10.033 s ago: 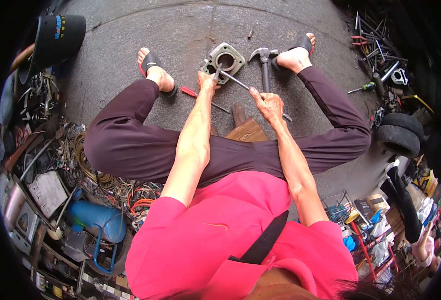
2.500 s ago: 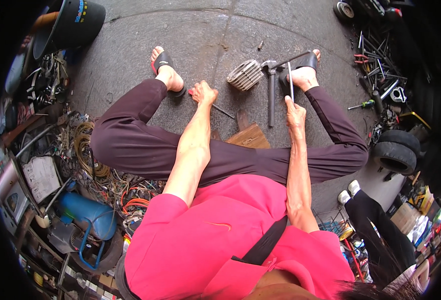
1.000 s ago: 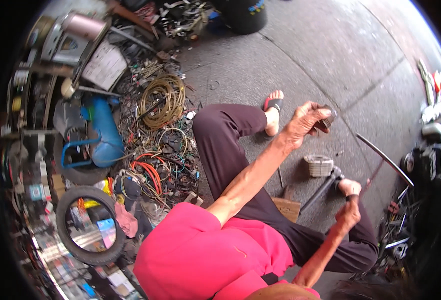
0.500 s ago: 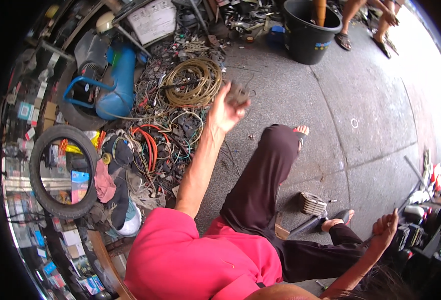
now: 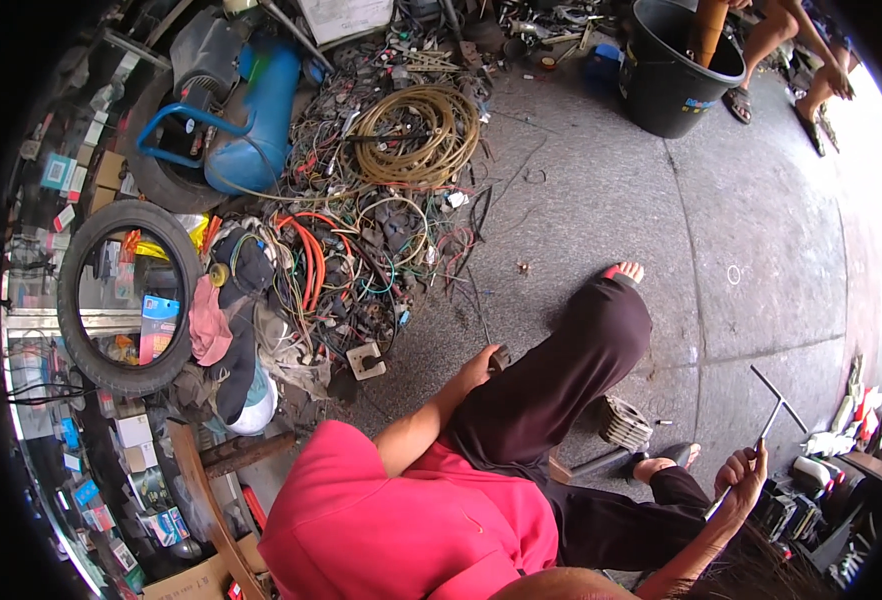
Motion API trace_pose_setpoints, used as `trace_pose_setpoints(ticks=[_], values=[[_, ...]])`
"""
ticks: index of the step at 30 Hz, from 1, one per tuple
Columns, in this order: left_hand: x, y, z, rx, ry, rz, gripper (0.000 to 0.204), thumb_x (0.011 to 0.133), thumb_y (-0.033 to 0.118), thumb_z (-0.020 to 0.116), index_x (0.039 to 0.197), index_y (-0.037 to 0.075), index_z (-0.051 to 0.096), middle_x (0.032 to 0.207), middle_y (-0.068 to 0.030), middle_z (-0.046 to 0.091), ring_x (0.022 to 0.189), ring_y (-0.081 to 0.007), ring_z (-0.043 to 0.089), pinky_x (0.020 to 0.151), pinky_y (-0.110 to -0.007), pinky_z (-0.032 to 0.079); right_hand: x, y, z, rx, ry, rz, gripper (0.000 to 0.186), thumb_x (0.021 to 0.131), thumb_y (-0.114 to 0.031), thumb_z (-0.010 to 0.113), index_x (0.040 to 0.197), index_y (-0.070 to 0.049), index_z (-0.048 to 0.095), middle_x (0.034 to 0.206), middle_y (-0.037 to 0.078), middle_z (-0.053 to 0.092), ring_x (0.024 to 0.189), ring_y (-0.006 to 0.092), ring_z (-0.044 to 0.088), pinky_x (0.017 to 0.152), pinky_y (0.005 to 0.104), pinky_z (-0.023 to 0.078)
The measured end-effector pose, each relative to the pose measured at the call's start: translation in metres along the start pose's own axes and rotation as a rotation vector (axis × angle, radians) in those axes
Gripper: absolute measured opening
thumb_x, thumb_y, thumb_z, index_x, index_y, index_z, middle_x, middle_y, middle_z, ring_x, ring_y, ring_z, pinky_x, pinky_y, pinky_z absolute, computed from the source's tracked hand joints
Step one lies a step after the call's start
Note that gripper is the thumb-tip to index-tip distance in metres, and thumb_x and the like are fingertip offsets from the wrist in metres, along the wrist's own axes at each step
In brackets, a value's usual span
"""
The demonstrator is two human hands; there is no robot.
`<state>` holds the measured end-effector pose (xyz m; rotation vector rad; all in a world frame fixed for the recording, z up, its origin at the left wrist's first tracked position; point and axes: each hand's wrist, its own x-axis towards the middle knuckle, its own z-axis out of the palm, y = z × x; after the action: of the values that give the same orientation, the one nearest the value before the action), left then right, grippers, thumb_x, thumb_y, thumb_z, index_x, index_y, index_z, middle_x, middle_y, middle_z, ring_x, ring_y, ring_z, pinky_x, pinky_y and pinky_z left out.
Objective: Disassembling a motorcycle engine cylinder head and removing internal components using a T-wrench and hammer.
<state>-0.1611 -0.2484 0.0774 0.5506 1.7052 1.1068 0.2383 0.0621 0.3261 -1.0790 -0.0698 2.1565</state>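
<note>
My left hand point(image 5: 478, 369) is down beside my left thigh, its fingers closed round a small dark metal part point(image 5: 500, 360). The fingers partly cover the part, and I cannot make out its exact kind. On the right, my right hand point(image 5: 743, 476) grips the shaft of a T-handle wrench point(image 5: 772, 420). Its crossbar points up and away from the hand, and the shaft's other end shows below the fist. Between my legs, a finned metal engine cylinder point(image 5: 626, 423) rests on the floor.
Tangled wires, hose coils point(image 5: 416, 135) and scrap lie at the left. Behind them are a blue compressor tank point(image 5: 261, 120) and a tyre point(image 5: 76, 340). A black bucket point(image 5: 666, 90) stands far off, near another person's legs point(image 5: 769, 45). Tools and parts point(image 5: 811, 500) crowd the right edge.
My left hand has come down and back from an outstretched position to beside my thigh, still holding the dark part. The T-handle wrench in my right hand has turned and shows more clearly.
</note>
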Motion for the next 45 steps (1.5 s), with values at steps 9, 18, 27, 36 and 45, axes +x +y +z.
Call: trace_pose_setpoints(ticks=[9, 18, 27, 36, 45], values=[[0.085, 0.141, -0.007, -1.334, 0.193, -0.481, 0.055, 0.083, 0.064, 0.050, 0.086, 0.009, 0.057, 0.073, -0.0059, 0.058, 0.063, -0.0196, 0.054, 0.052, -0.032, 0.041, -0.002, 0.016, 0.020, 0.050, -0.150, 0.123, 0.031, 0.095, -0.030, 0.055, 0.080, -0.003, 0.059, 0.054, -0.005, 0.028, 0.043, 0.0052, 0.023, 0.038, 0.0217, 0.020], [0.097, 0.373, 0.011, -1.314, -0.316, 0.048, 0.054, 0.085, 0.053, 0.059, 0.098, 0.000, 0.057, 0.078, -0.0120, 0.057, 0.060, -0.0178, 0.051, 0.054, -0.030, 0.042, -0.007, 0.023, 0.029, 0.032, -0.141, 0.044, 0.027, 0.095, -0.026, 0.054, 0.083, -0.003, 0.058, 0.055, -0.005, 0.029, 0.044, 0.0051, 0.024, 0.038, 0.0209, 0.021], [0.080, 0.452, 0.099, -0.641, -0.587, 0.122, 0.050, 0.079, 0.054, 0.067, 0.094, 0.009, 0.054, 0.081, -0.0064, 0.063, 0.057, -0.0145, 0.060, 0.043, -0.026, 0.041, -0.015, 0.022, 0.009, 0.116, -0.178, 0.057, 0.026, 0.094, -0.027, 0.055, 0.085, -0.003, 0.059, 0.055, -0.005, 0.030, 0.044, 0.0049, 0.025, 0.038, 0.0207, 0.022], [0.059, 0.395, 0.079, -0.572, -0.381, -0.070, 0.044, 0.086, 0.053, 0.057, 0.093, 0.011, 0.054, 0.079, -0.0042, 0.062, 0.056, -0.0109, 0.056, 0.043, -0.024, 0.040, -0.016, 0.023, 0.010, 0.142, -0.104, 0.046, 0.028, 0.097, -0.026, 0.052, 0.085, -0.001, 0.059, 0.054, -0.005, 0.028, 0.043, 0.0050, 0.025, 0.038, 0.0213, 0.023], [0.057, 0.385, 0.082, -0.436, -0.354, 0.067, 0.053, 0.085, 0.058, 0.058, 0.103, 0.009, 0.055, 0.074, -0.0022, 0.060, 0.052, -0.0075, 0.054, 0.042, -0.020, 0.043, 0.006, 0.032, 0.023, 0.057, -0.116, 0.148, 0.031, 0.097, -0.030, 0.050, 0.086, -0.002, 0.059, 0.054, -0.005, 0.029, 0.043, 0.0058, 0.024, 0.038, 0.0222, 0.020]])
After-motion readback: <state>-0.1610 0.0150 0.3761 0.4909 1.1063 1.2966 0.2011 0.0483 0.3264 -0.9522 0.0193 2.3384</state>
